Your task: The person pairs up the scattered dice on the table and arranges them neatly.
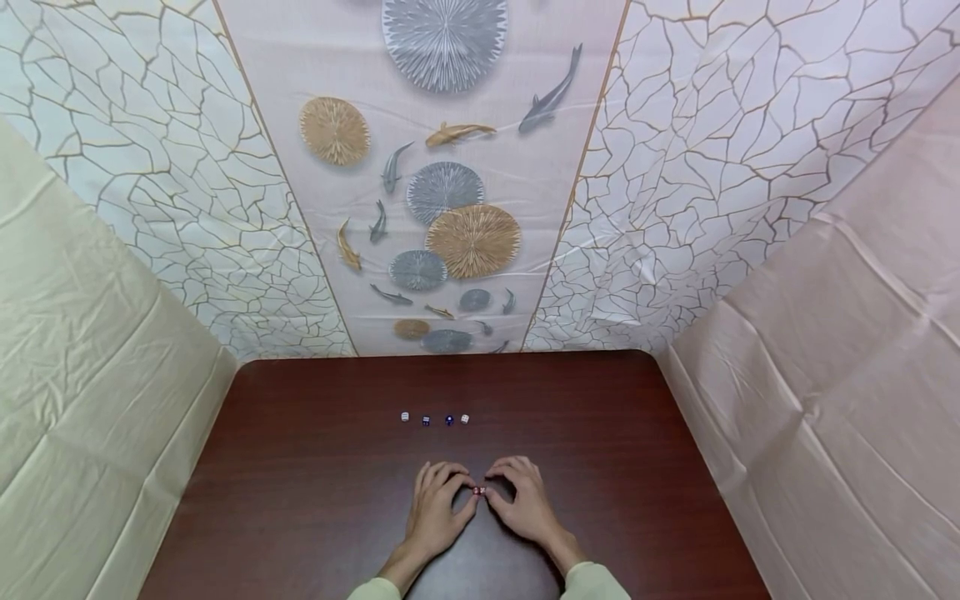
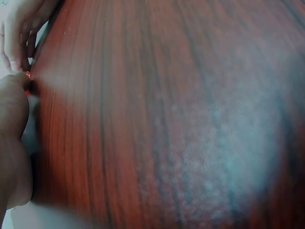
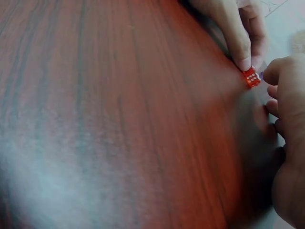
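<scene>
Two small red dice (image 1: pixel 480 491) with white pips sit side by side on the dark wood table, between the fingertips of both hands. The left hand (image 1: pixel 437 508) pinches at the left one with thumb and index finger. From the other side the right hand (image 1: pixel 522 504) reaches in, its thumb tip close by the dice and its index finger bent and apart from the thumb. A red die (image 3: pixel 252 78) shows its pips in the right wrist view, against the left fingertips. In the left wrist view only a sliver of red die (image 2: pixel 28 75) shows past the left thumb.
Farther back, a loose row holds a white die (image 1: pixel 405 417), a blue die (image 1: pixel 426 421), another blue die (image 1: pixel 449 420) and another white die (image 1: pixel 465 419). The table (image 1: pixel 315 500) has rounded back corners. Patterned cloth (image 1: pixel 450 250) hangs behind it, with plain cloth at both sides.
</scene>
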`<state>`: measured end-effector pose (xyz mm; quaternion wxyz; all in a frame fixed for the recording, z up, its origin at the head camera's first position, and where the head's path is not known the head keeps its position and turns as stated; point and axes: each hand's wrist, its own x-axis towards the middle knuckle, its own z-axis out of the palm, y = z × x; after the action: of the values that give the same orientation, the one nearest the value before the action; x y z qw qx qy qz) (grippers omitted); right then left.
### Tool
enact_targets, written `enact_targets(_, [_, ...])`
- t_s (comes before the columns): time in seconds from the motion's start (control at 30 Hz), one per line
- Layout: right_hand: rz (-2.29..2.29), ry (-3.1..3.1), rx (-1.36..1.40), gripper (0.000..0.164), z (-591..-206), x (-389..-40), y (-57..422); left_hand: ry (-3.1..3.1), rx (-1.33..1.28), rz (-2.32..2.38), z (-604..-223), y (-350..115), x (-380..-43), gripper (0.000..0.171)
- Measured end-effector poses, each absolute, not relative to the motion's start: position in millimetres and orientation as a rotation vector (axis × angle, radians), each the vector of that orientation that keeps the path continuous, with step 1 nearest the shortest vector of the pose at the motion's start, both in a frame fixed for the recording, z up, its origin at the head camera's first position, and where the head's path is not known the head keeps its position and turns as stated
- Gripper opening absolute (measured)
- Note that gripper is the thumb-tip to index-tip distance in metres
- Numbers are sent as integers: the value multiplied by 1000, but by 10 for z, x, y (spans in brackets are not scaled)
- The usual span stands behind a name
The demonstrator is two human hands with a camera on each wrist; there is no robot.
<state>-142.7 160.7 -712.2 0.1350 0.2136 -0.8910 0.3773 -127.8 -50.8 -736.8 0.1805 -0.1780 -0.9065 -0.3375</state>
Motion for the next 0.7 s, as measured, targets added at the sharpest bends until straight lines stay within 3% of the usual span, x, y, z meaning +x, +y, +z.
enact_targets(0.7, [1042,-2649,566,28,-6853,-1939,1532,-2490,-510,-908,-7366,-490,-1283,22])
